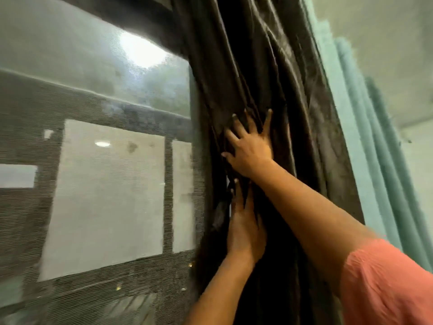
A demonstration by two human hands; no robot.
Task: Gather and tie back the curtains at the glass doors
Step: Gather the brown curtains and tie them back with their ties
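Two hands are on the dark curtain (257,73), which hangs bunched in shiny folds just right of the glass door (93,90); it fills the middle of the view from top to bottom. The right hand (249,148) is higher up; its fingers are spread out straight and press flat on the folds, so it grasps nothing. The left hand (244,231) is just below it, near the curtain's left edge; its fingers point up and slip in among the folds; I cannot tell if they pinch the cloth or only push it.

I think the gathering step is going on now; the cloth is already bunched to one side, but no tie or band shows anywhere, so the tying is not yet done. The next move likely needs both hands to wrap round the whole bundle and squeeze it tight; then one hand must hold it while the other finds a tie. The cloth looks slick, so folds could slide loose.

A pink sleeve (386,285) covers the right upper arm; a pale green curtain (365,137) hangs to the right of the dark one; a bright light (140,50) glows on the glass, and a building shows dimly through a mesh.

No words or labels can be read; the picture is a bit blurry.
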